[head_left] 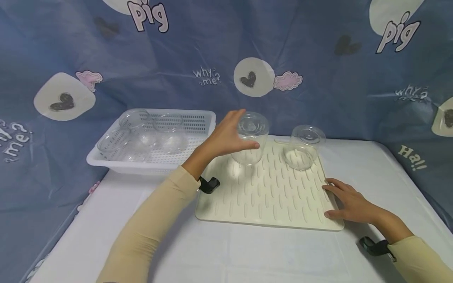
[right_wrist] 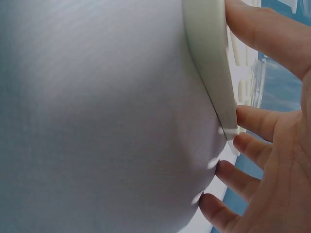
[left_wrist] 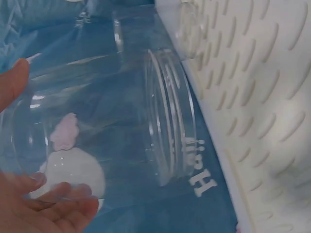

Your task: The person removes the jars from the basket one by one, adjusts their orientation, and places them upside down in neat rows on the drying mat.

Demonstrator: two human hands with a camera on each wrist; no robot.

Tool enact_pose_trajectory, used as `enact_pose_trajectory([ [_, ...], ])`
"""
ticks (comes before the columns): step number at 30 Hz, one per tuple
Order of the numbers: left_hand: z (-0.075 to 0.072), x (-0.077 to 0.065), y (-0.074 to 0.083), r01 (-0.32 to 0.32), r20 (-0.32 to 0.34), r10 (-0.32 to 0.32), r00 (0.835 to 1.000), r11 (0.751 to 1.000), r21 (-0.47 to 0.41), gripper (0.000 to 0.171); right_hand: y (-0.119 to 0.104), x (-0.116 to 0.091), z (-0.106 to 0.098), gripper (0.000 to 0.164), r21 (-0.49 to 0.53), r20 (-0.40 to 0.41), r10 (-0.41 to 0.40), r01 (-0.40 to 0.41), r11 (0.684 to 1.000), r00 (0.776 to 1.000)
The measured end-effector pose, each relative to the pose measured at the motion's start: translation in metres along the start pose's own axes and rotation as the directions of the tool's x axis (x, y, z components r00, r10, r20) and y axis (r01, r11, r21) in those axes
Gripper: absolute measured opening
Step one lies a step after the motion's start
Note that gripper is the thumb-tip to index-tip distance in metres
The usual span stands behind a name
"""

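Note:
My left hand (head_left: 230, 135) grips a clear jar (head_left: 252, 141) from the side, thumb toward me and fingers behind. In the left wrist view the jar (left_wrist: 107, 121) has a ridged rim that faces the mat, and a gap shows between them. A second clear jar (head_left: 301, 151) stands on the far right part of the cream ridged mat (head_left: 269, 196). At the mat's right edge my right hand (head_left: 354, 204) rests with its fingers spread. The right wrist view has the thumb and fingertips (right_wrist: 243, 141) against the mat's rim, others on the cloth.
On the left stands a white basket (head_left: 124, 168) with several clear jars in it. White cloth (head_left: 262, 255) covers the table. A blue printed sheet (head_left: 311, 51) hangs right behind the basket and mat.

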State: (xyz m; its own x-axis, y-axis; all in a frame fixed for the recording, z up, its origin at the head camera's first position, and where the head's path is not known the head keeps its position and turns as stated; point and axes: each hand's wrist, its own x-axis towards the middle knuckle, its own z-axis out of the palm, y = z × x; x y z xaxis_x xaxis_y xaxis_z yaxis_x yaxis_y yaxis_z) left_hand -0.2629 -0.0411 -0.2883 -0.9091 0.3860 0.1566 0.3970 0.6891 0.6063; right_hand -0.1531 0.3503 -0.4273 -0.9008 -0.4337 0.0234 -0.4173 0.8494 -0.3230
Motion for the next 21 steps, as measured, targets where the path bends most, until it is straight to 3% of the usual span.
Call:
enact_pose_trajectory([
  [11, 0.028, 0.025, -0.015, 0.000, -0.040, -0.002, 0.999, 0.999, -0.052, 0.109, -0.003, 0.000, -0.001, 0.081, 0.009, 0.052, 0.047, -0.048, 0.999, 0.998],
  [21, 0.048, 0.048, -0.017, 0.011, 0.026, -0.009, 1.000, 0.998, -0.068, 0.109, -0.001, 0.002, 0.000, 0.081, 0.016, 0.045, 0.059, -0.060, 0.998, 0.997],
])
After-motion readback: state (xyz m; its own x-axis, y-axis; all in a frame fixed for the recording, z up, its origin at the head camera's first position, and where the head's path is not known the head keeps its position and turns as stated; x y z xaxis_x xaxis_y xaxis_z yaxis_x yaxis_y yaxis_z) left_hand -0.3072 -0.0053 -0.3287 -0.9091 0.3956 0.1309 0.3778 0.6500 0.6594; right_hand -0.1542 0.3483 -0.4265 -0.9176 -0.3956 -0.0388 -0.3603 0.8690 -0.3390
